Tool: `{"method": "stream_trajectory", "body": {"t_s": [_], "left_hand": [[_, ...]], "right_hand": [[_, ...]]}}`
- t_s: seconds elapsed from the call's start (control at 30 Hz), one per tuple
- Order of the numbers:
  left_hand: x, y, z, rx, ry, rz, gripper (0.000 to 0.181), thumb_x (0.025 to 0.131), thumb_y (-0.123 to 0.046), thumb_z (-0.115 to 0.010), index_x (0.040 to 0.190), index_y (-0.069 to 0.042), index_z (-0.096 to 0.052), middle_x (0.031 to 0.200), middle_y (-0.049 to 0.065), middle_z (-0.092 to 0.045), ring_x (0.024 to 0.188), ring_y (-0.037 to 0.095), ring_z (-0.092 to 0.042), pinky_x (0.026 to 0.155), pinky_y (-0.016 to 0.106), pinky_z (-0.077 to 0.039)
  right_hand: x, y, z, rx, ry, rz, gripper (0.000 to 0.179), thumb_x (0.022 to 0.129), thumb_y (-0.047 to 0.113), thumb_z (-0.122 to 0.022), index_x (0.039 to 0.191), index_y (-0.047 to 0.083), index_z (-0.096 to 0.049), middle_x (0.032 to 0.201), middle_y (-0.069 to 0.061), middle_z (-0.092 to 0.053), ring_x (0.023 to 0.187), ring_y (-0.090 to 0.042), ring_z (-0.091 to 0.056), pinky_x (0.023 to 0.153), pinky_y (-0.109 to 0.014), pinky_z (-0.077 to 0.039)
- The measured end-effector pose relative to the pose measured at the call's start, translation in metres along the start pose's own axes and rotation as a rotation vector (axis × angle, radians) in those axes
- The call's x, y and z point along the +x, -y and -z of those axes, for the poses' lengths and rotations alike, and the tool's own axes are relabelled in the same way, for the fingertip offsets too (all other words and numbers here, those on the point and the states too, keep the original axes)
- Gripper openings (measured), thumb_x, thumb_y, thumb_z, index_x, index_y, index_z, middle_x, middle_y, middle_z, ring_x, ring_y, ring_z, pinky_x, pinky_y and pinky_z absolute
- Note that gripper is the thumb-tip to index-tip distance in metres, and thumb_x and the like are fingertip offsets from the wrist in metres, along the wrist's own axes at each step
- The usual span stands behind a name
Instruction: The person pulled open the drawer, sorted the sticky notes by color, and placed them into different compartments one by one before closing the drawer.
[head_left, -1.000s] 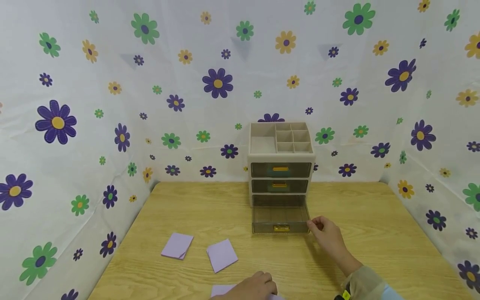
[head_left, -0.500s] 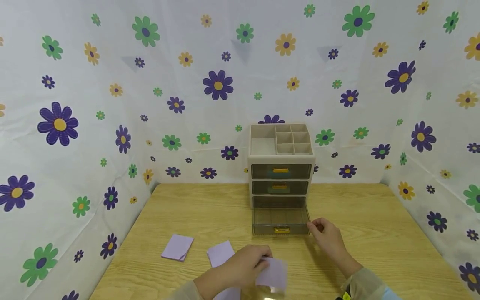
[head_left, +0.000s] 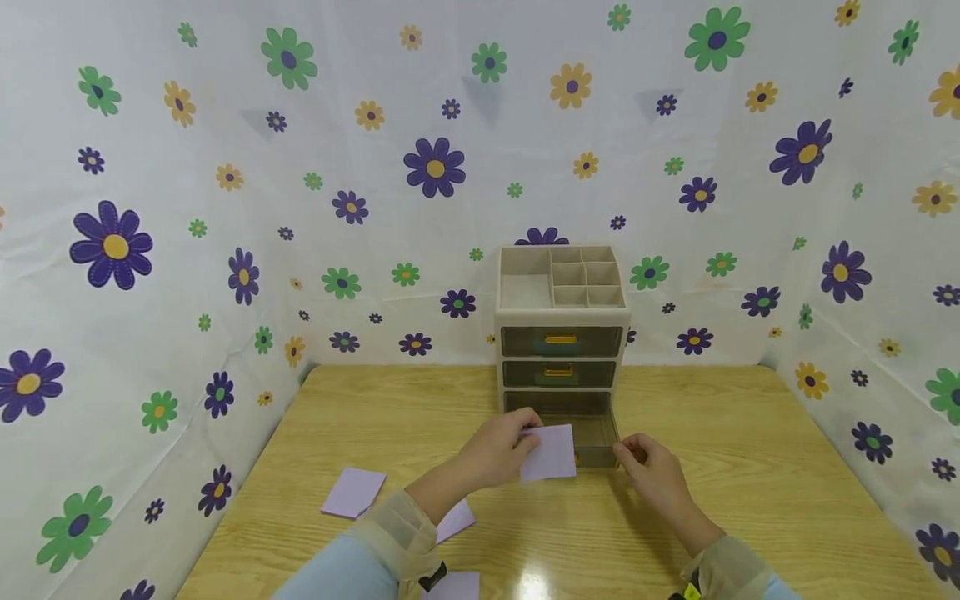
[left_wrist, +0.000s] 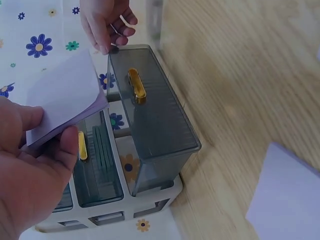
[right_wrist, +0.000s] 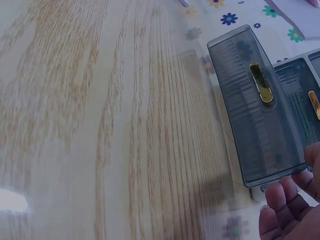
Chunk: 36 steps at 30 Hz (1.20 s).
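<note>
My left hand [head_left: 491, 450] pinches a lilac pad of sticky notes [head_left: 551, 454] between thumb and fingers, in front of the pulled-out bottom drawer [head_left: 600, 457]. In the left wrist view this pad [left_wrist: 65, 95] shows several layers at its edge. The drawer is smoky, see-through plastic with a gold handle [left_wrist: 136, 85], and the pad partly hides it in the head view. My right hand [head_left: 660, 479] holds the drawer's front right corner with thumb and fingertips. The drawer belongs to a cream desktop organizer [head_left: 562, 317].
More lilac pads lie on the wooden table [head_left: 360, 433]: one pad [head_left: 352, 492] at the left, another pad [head_left: 455, 522] partly behind my left arm, a third pad [head_left: 459, 586] at the front edge. The middle drawer [head_left: 525, 374] holds something green. Flowered cloth [head_left: 435, 83] surrounds the table.
My left hand has picked up a lilac pad from the front of the table and moved it forward to the open drawer. My right hand has stayed at the drawer corner.
</note>
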<state>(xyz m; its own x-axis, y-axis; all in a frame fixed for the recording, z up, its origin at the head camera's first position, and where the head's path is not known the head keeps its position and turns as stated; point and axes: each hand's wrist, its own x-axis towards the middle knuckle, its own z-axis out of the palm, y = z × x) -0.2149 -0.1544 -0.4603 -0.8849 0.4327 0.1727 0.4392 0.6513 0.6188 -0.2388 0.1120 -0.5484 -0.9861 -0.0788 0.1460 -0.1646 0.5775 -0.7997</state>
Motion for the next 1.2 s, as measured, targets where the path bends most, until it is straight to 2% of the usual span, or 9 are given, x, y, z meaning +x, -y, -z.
{"method": "stream_trajectory", "body": {"t_s": [0.17,0.3,0.53,0.73,0.93,1.07,1.2], "left_hand": [[0.015,0.005,0.002,0.013,-0.078,0.014,0.010,0.099,-0.014,-0.055,0.105,-0.012,-0.062,0.097,0.001,-0.066,0.078,0.008,-0.059,0.066,0.023,-0.049],[0.028,0.009,0.001,0.043,-0.105,0.008,0.012,0.099,-0.013,-0.054,0.106,-0.012,-0.064,0.098,0.002,-0.066,0.078,0.010,-0.059,0.067,0.023,-0.048],[0.047,0.016,-0.004,0.038,-0.117,0.046,0.017,0.100,-0.011,-0.051,0.110,-0.009,-0.064,0.102,0.005,-0.068,0.082,0.012,-0.062,0.069,0.025,-0.050],[0.063,0.018,-0.011,0.088,-0.104,0.106,0.019,0.100,-0.013,-0.051,0.112,-0.012,-0.065,0.103,0.003,-0.069,0.082,0.012,-0.062,0.068,0.027,-0.050],[0.074,0.017,-0.022,0.093,-0.090,0.124,0.023,0.100,-0.012,-0.051,0.117,-0.012,-0.067,0.108,0.004,-0.069,0.088,0.013,-0.064,0.070,0.027,-0.051],[0.080,0.019,-0.027,0.080,-0.101,0.132,0.025,0.099,-0.010,-0.051,0.117,-0.012,-0.068,0.108,0.004,-0.069,0.086,0.012,-0.063,0.068,0.025,-0.051],[0.082,0.021,-0.030,0.059,-0.089,0.172,0.026,0.100,-0.009,-0.050,0.119,-0.013,-0.068,0.111,0.005,-0.068,0.086,0.012,-0.062,0.067,0.024,-0.051]], "right_hand": [[0.000,0.000,-0.001,0.009,0.006,0.001,0.033,0.098,0.036,-0.056,0.101,0.005,-0.064,0.087,-0.004,-0.061,0.078,-0.015,-0.054,0.066,-0.027,-0.047],[0.000,-0.001,0.000,0.004,0.003,-0.002,0.034,0.098,0.038,-0.055,0.102,0.006,-0.064,0.084,-0.003,-0.060,0.076,-0.015,-0.053,0.064,-0.028,-0.046],[0.001,-0.003,0.000,0.023,-0.001,-0.021,0.027,0.097,0.033,-0.059,0.098,0.007,-0.064,0.077,-0.003,-0.058,0.068,-0.015,-0.050,0.058,-0.026,-0.044],[0.002,-0.004,-0.001,0.017,-0.006,-0.019,0.025,0.097,0.032,-0.059,0.096,0.007,-0.064,0.076,-0.002,-0.058,0.067,-0.015,-0.050,0.059,-0.027,-0.043],[0.001,-0.006,0.000,0.007,-0.008,-0.022,0.028,0.097,0.034,-0.058,0.098,0.006,-0.064,0.075,-0.002,-0.058,0.067,-0.015,-0.050,0.059,-0.027,-0.043],[0.002,-0.005,0.000,0.008,-0.010,-0.019,0.029,0.097,0.035,-0.057,0.098,0.007,-0.064,0.076,-0.003,-0.058,0.067,-0.014,-0.051,0.059,-0.026,-0.044],[0.001,0.000,0.001,0.027,0.000,-0.019,0.030,0.098,0.034,-0.057,0.099,0.005,-0.064,0.078,-0.006,-0.061,0.067,-0.014,-0.051,0.059,-0.027,-0.044]]}}
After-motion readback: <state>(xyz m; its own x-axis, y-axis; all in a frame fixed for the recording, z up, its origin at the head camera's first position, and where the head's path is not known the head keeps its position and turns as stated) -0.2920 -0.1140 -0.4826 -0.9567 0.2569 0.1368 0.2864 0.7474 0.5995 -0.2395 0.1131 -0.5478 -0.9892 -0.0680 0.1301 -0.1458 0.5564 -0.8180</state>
